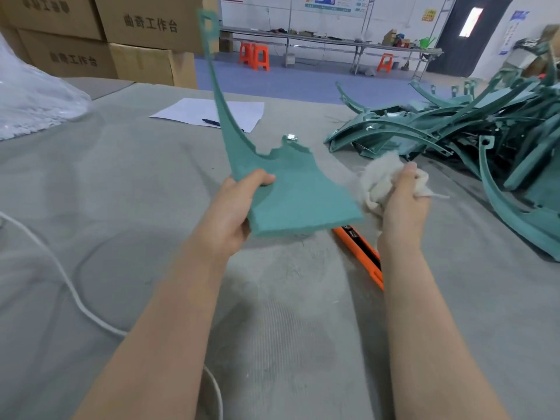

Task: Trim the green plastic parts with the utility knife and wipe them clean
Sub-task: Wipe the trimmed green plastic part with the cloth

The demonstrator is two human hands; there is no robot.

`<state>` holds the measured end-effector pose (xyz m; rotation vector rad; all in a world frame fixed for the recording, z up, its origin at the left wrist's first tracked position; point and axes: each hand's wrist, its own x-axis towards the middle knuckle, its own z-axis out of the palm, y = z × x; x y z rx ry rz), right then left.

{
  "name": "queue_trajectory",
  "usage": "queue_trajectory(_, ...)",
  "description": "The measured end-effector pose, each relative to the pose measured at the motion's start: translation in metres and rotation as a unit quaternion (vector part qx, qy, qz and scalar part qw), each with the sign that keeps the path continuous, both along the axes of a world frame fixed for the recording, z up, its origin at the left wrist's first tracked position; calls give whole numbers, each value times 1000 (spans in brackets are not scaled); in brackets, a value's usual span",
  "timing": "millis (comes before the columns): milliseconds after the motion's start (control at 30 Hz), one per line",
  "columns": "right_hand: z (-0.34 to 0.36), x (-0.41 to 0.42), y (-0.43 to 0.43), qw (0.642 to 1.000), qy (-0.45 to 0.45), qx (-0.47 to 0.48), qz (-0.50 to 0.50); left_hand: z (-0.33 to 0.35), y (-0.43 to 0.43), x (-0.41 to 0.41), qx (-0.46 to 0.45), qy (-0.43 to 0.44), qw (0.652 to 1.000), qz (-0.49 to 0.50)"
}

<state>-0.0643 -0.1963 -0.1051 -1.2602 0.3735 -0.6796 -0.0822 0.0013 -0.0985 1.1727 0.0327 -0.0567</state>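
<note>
1. Head view: the left grip [233, 213] holds a green plastic part [291, 189] above the counter [121, 183]. The thumb lies on the upper face at the broad end's left edge, and the fingers are hidden underneath.
2. The part's broad end points toward the person. Its narrow curved arm rises up and away, ending in a slotted tab.
3. The right grip [403, 204] is closed round a wad of off-white cloth [381, 174], just right of the part's broad end. Whether cloth and part touch cannot be told.
4. An orange utility knife [360, 247] lies flat on the counter between the forearms, partly hidden by the part and the right wrist. Neither grip touches it.
5. A pile of green parts [439, 128] lies on the counter at far right.
6. Also on the counter: a sheet of paper [194, 112] with a pen [211, 122], a white cable [60, 268] at left, and a clear plastic bag [30, 98] at far left. Cardboard boxes [136, 22] are stacked behind.
</note>
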Motion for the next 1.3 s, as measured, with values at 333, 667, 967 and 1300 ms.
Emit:
queue_trajectory(333, 7, -18, 28, 801, 38, -428, 416, 2, 31, 0, 66, 90, 984, -138)
queue_trajectory(667, -10, 2, 30, 913, 64, -398, 61, -1, -2, -8, -98, -17, 972, -213)
queue_trajectory(967, -6, 2, 24, 995, -4, -34, 97, -9, -5, 2, 181, -97, 978, -27)
queue_trajectory(1300, -11, -2, 48, 915, 7, -403, 11, 1, -9, -12, 263, -128, 950, -109)
